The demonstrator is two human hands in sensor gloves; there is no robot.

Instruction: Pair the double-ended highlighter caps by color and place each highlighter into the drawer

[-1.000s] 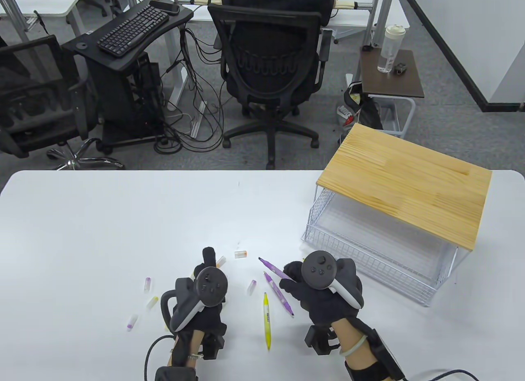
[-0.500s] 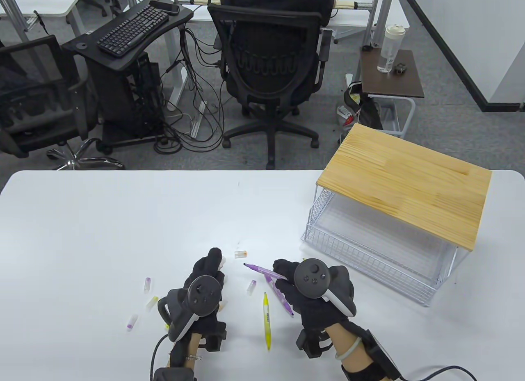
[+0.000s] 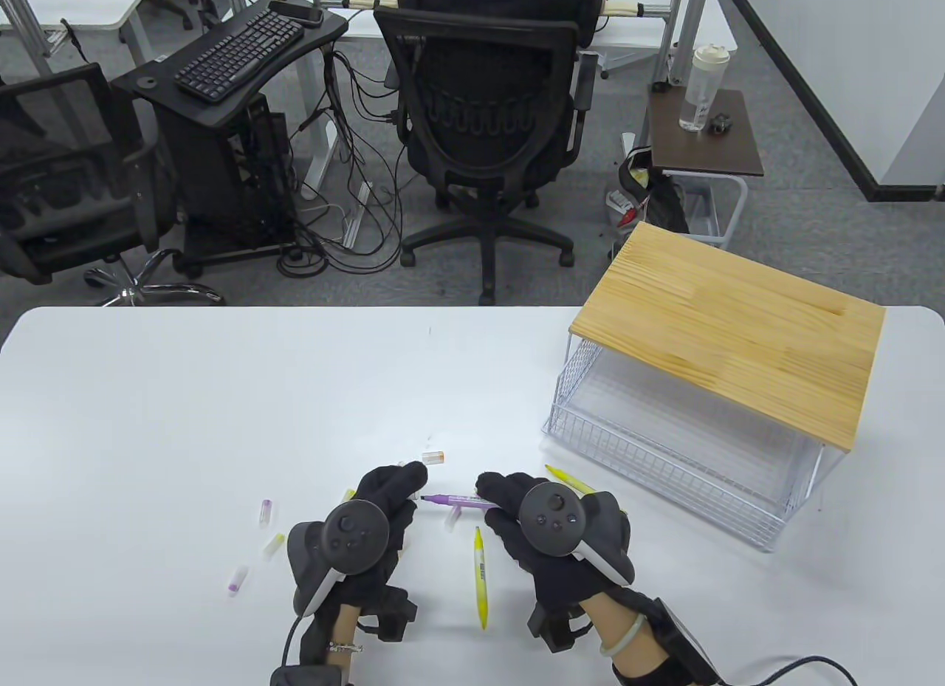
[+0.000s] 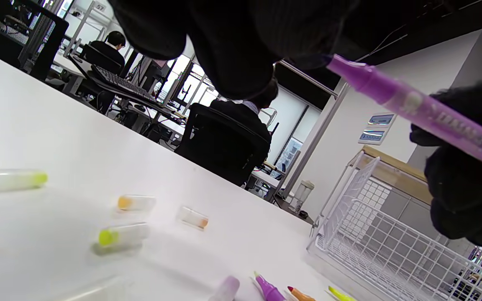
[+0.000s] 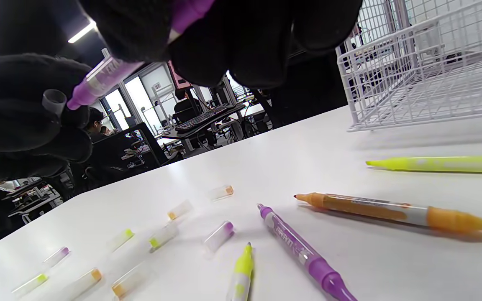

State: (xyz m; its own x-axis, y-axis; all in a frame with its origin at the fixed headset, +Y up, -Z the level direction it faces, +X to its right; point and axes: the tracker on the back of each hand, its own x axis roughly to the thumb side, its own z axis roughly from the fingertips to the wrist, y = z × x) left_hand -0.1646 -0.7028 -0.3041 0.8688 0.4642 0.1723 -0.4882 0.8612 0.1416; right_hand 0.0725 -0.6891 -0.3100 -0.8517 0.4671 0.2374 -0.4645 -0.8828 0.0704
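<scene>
My right hand (image 3: 496,495) grips a purple highlighter (image 3: 459,500) and holds it level above the table, bare tip pointing left. My left hand (image 3: 404,486) pinches a clear cap (image 5: 53,101) just off that tip; the cap's coloured end is hidden. The same pen crosses the left wrist view (image 4: 412,106). On the table lie a second purple highlighter (image 5: 303,251), an orange one (image 5: 391,211) and two yellow ones (image 3: 480,575) (image 3: 568,481). The white wire drawer (image 3: 664,464) stands pulled out at the right, under a wooden top (image 3: 731,331).
Loose caps lie left of my hands: a purple one (image 3: 266,510), a yellow one (image 3: 273,544) and another purple one (image 3: 236,579). An orange cap (image 3: 433,457) and a purple cap (image 3: 452,518) lie near the hands. Behind the table stands an office chair (image 3: 487,125).
My right hand has swung the purple highlighter leftward until it lies level. My left hand has lifted a cap off the table and moved right to meet the pen's tip.
</scene>
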